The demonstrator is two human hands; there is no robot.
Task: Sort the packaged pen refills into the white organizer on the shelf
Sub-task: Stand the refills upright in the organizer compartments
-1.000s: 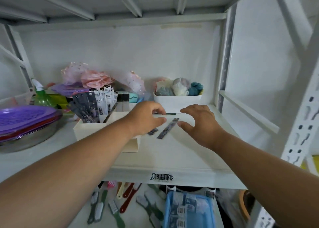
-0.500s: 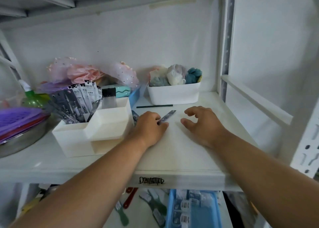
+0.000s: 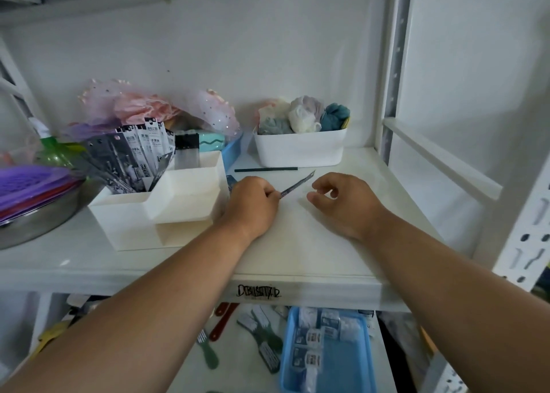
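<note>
My left hand (image 3: 251, 203) rests on the white shelf (image 3: 312, 243) and grips the near end of a slim packaged pen refill (image 3: 297, 185), whose far end points up and to the right. Another package edge (image 3: 230, 181) peeks out behind that hand. My right hand (image 3: 345, 202) lies on the shelf just right of the refill with fingers loosely curled and nothing in them. The white organizer (image 3: 166, 211) stands to the left, its back compartment holding several upright refill packs (image 3: 140, 157).
A white bin (image 3: 300, 150) of cloth bundles stands at the back, with a thin dark stick (image 3: 265, 170) lying before it. Purple plates in a metal bowl (image 3: 29, 202) sit at far left. A shelf upright (image 3: 393, 74) rises at right. A blue tray (image 3: 327, 351) lies below.
My left hand came down onto the shelf and took hold of the refill's near end, lifting its far end. My right hand lowered onto the shelf. The view moved closer.
</note>
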